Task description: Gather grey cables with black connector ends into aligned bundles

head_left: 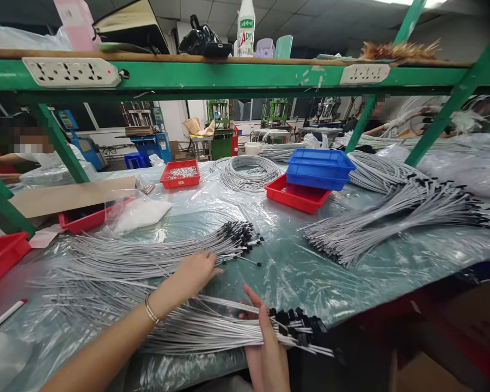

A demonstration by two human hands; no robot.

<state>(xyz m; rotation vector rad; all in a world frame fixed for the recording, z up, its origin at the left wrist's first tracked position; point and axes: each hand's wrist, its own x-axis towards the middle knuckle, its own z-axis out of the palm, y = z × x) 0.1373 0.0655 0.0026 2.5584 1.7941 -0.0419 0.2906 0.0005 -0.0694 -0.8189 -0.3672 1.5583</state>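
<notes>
my right grip (269,340) is clamped round cables (212,331) near the worktop (300,286) edge; left grip (198,268): i cannot tell. slackening could spill them.

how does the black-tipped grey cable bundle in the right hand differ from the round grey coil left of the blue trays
The black-tipped grey cable bundle stretches lengthwise; the round grey coil is wound in loops. The bundle shows black tips; the coil shows none. The bundle lies in the right hand; the coil lies on the green table. Both show grey strands.
</notes>
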